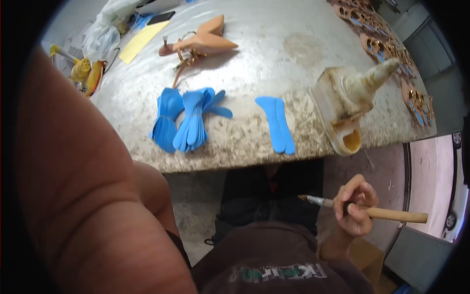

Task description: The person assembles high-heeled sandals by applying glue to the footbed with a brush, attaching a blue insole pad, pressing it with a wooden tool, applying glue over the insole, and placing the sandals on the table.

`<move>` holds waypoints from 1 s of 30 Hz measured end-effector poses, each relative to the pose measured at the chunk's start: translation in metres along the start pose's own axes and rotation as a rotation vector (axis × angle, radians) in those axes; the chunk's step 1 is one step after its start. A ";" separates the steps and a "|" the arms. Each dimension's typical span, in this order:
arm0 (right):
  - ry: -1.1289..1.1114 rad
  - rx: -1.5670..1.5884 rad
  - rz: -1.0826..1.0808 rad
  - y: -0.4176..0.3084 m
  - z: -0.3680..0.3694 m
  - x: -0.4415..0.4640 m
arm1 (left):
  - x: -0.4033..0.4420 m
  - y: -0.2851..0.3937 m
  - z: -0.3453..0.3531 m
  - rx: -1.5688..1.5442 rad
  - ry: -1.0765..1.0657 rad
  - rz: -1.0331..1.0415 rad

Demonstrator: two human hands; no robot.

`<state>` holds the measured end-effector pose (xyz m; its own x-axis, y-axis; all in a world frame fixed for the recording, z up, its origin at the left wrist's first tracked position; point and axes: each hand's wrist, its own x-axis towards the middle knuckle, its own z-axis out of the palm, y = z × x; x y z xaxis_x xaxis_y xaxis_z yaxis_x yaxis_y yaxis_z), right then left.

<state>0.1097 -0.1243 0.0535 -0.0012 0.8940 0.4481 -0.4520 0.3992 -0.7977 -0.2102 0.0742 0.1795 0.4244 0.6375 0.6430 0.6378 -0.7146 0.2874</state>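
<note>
My right hand is closed around a brush in front of my body, past the table edge. The brush has a wooden handle, and its bristle end points left. My left arm is raised close to the camera and fills the left side; its hand lies out of view. On the table, two blue insole-shaped pieces lie side by side. Left of them are two bundles of similar blue pieces. A crusted glue pot with a yellowish opening stands near the right front edge.
High-heeled sandals lie at the back left of the worn table. A row of sandal uppers runs along the right edge. A yellow paper, a phone and plastic bags sit at the far left.
</note>
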 end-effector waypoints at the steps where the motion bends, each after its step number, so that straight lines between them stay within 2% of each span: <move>1: 0.036 -0.002 0.008 0.001 -0.009 -0.003 | 0.013 0.004 0.001 0.008 0.003 0.009; 5: 0.182 -0.085 0.015 -0.002 -0.023 -0.010 | 0.035 -0.021 0.005 0.023 -0.021 0.046; 8: 0.135 -0.233 0.008 -0.004 -0.034 -0.010 | 0.050 -0.050 0.010 0.048 -0.039 0.078; 9: 0.204 -0.255 0.014 -0.005 -0.031 -0.009 | 0.064 -0.040 -0.004 0.059 -0.043 0.091; 10: 0.202 -0.248 0.005 -0.003 -0.033 -0.008 | 0.072 -0.080 0.024 0.039 -0.151 0.122; 11: 0.178 -0.299 -0.004 -0.003 -0.034 -0.008 | 0.058 -0.124 0.054 0.213 -0.298 -0.210; 12: 0.157 -0.353 -0.014 -0.003 -0.035 -0.008 | 0.044 -0.178 0.086 0.584 -0.450 -0.072; 14: 0.160 -0.383 0.006 -0.007 -0.031 -0.003 | 0.015 -0.224 0.117 0.672 -0.468 -0.137; 16: 0.186 -0.403 0.048 -0.010 -0.024 -0.003 | 0.013 -0.240 0.130 0.817 -0.601 -0.225; 17: 0.199 -0.418 0.048 -0.012 -0.018 0.000 | 0.017 -0.228 0.130 0.797 -0.627 -0.274; 20: 0.325 -0.462 0.157 -0.016 0.000 0.004 | 0.032 -0.198 0.117 0.793 -0.590 -0.196; 22: 0.328 -0.473 0.136 -0.014 0.003 0.004 | 0.055 -0.114 0.082 0.030 -0.091 -0.064; 23: 0.324 -0.480 0.130 -0.012 0.006 0.003 | 0.063 -0.056 0.059 -0.123 0.025 0.106; 24: 0.315 -0.483 0.138 -0.011 0.008 0.003 | 0.060 -0.028 0.036 -0.067 0.156 0.384; 25: 0.305 -0.501 0.162 -0.010 0.011 0.004 | 0.055 -0.001 0.007 -0.107 0.186 0.464; 26: 0.293 -0.519 0.186 -0.010 0.014 0.006 | 0.047 -0.002 0.003 -0.100 0.195 0.448; 27: 0.244 -0.532 0.170 -0.010 0.017 0.007 | 0.040 0.054 0.033 -0.101 0.200 0.421; 28: 0.239 -0.531 0.166 -0.012 0.021 0.003 | 0.023 0.066 0.029 -0.099 0.202 0.392; 29: 0.235 -0.530 0.130 -0.009 0.024 0.006 | 0.025 0.021 0.005 -0.089 0.218 0.390; 30: 0.278 -0.490 0.141 -0.010 0.031 0.006 | 0.020 0.029 0.004 -0.094 0.229 0.388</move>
<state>0.0864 -0.1294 0.0764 0.2326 0.9390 0.2535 0.0012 0.2604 -0.9655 -0.1805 0.0674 0.1985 0.4607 0.2447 0.8532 0.3943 -0.9176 0.0503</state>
